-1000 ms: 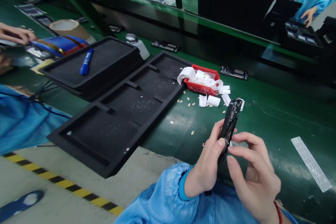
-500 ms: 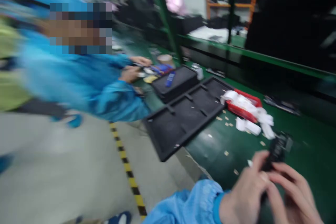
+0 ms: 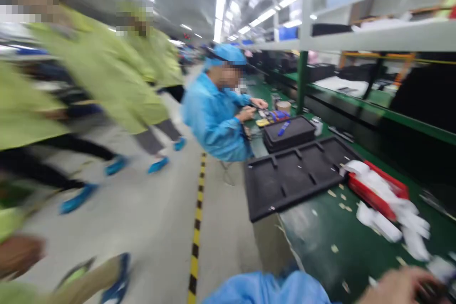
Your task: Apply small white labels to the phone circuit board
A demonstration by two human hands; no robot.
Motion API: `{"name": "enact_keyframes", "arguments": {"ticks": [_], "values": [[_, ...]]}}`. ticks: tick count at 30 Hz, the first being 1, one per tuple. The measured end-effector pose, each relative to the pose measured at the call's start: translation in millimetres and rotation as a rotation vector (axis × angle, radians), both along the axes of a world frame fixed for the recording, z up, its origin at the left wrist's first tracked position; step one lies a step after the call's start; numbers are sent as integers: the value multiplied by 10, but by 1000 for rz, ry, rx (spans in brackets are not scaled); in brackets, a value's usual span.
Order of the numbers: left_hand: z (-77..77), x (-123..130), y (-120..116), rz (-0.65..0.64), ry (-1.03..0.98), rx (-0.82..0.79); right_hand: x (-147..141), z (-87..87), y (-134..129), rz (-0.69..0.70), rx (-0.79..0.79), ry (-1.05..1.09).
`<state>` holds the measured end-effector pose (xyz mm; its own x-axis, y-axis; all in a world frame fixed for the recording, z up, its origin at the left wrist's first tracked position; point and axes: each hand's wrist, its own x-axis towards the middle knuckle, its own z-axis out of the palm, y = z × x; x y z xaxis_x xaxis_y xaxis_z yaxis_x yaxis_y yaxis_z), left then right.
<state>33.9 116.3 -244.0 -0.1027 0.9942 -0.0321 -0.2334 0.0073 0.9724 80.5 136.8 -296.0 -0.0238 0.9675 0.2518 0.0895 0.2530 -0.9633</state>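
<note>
Low in the right corner my left hand (image 3: 395, 287) is blurred and cut off by the frame edge. Its fingers are closed on a small black part (image 3: 432, 290), which shows only as a dark smear. A blue sleeve (image 3: 267, 289) covers my left arm. My right hand lies outside the picture. Beyond my left hand, a red basket (image 3: 370, 197) holds white rolled pieces (image 3: 377, 185), some of them spilling onto the green bench (image 3: 313, 232).
A black divided tray (image 3: 295, 173) overhangs the bench edge. Behind it sits a black box (image 3: 288, 130) with a blue item on top. A co-worker in blue (image 3: 213, 114) works farther along. People in yellow-green coats (image 3: 103, 66) are in the aisle left of the striped floor line (image 3: 195, 242).
My view has swung left and up, bringing the aisle and several people into sight. Both hands have shifted toward the lower right, and the right one has left the picture.
</note>
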Motion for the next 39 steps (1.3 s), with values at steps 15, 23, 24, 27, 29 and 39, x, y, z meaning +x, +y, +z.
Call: {"name": "enact_keyframes", "arguments": {"ticks": [15, 23, 24, 27, 29, 39], "values": [[-49, 5, -225, -373, -123, 119, 632, 479, -506, -183, -140, 260], [-104, 64, -183, -377, 62, 259, 643, 540, -450, -264, -31, 131], [-99, 76, -175, -378, 89, 259, 654, 534, -441, -285, -4, 109], [-70, 118, -94, -384, 139, 213, 721, 484, -412, -287, 21, 96], [-52, 158, 24, -384, 129, 143, 783, 423, -400, -274, 3, 85], [-282, 420, 474, -365, 41, -24, 1325, 38, -156, -358, -309, 64]]}}
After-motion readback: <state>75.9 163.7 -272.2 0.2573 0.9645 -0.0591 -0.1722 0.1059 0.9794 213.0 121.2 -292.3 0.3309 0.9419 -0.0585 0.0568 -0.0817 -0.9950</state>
